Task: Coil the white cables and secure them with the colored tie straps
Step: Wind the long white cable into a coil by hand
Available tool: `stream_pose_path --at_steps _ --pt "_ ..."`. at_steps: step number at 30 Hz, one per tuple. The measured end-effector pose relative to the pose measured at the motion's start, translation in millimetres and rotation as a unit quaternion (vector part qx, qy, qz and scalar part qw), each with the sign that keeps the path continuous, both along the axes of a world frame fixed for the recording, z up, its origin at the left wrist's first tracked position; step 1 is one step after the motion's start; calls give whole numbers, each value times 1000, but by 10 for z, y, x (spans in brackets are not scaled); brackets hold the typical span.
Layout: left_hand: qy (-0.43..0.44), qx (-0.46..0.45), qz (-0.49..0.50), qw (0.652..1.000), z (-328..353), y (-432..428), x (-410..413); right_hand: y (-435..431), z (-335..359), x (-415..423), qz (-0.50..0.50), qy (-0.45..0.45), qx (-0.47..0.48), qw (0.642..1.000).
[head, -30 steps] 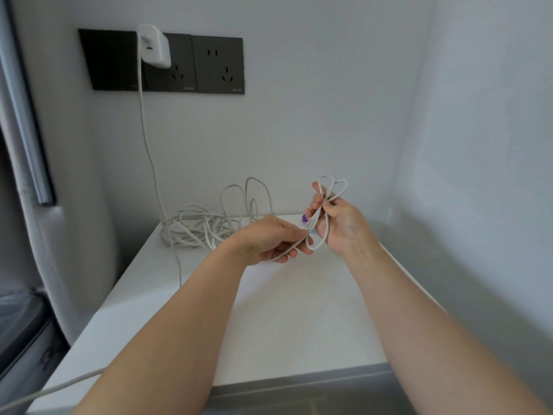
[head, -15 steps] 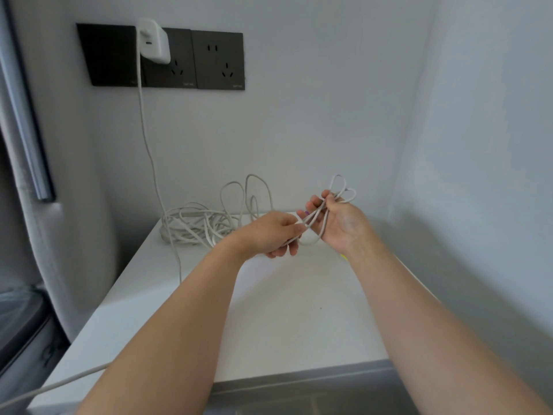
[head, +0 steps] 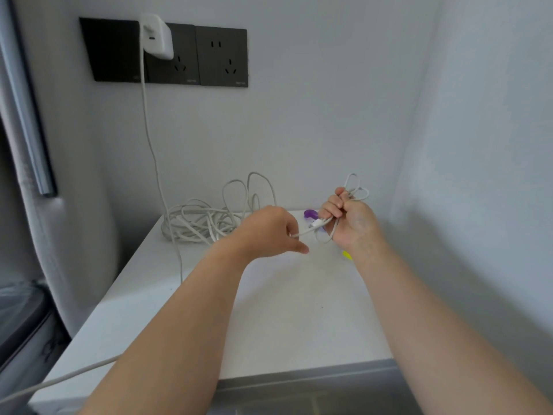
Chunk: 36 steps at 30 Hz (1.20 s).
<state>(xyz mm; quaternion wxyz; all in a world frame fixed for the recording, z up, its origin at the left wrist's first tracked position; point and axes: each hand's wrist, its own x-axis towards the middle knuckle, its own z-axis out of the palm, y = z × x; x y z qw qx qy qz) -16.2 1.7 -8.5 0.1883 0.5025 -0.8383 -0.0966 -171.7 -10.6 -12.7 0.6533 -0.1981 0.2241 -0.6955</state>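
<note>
My right hand grips a small folded bundle of white cable, with loops sticking out above the fist and a loop hanging below. One end of that cable with its connector runs left to my left hand, which pinches the strand. A purple tie strap lies on the white table just behind the hands. A yellow tie strap peeks out under my right wrist. A larger tangle of white cable lies at the table's back left.
A white charger sits in a black wall socket panel; its cable hangs down to the table. Another white cable crosses the table's front left edge. Walls close in behind and to the right.
My left hand has moved left away from the right hand, drawing the cable end out taut. The purple strap has come into full view between them.
</note>
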Motion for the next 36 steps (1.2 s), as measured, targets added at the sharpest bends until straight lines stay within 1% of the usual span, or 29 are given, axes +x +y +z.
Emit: stream_pose_path --at_steps 2,5,8,10,13,16,20,24,26,27,29,30,31,34,36 --pt "-11 -23 23 999 28 5 31 -8 -12 -25 -1 -10 4 1000" --pt "-14 -28 63 998 75 -5 91 -12 -26 -39 10 -15 0 1000" --pt "-26 -40 124 991 75 -48 122 10 -13 -46 30 -15 -12 999" --pt "-14 -34 164 986 67 -77 130 39 -2 -35 45 -8 -13 999" --pt "25 -15 215 976 89 -100 162 87 14 -13 68 -5 -18 997" --pt "61 -12 233 970 125 -91 181 122 34 6 91 -1 -31 995" --pt "202 30 210 956 140 -73 187 123 47 12 101 3 -51 994" --pt "271 79 197 939 149 -32 194 93 24 -29 105 -4 -63 993" --pt "353 105 185 911 141 -20 156 102 27 -25 109 8 -73 991" --pt "412 113 174 888 143 -20 131 109 30 -17 111 15 -78 991" --pt "523 117 152 830 168 -28 91 116 27 -2 113 23 -79 990" --pt "562 115 145 806 180 -42 79 112 23 -8 113 24 -75 990" --pt "587 110 139 790 186 -56 75 110 20 -13 115 24 -72 990" --pt "622 100 119 767 196 -100 88 131 30 -7 122 36 -66 990" --pt "658 99 97 740 239 -62 104 132 26 -7 114 58 -40 991"
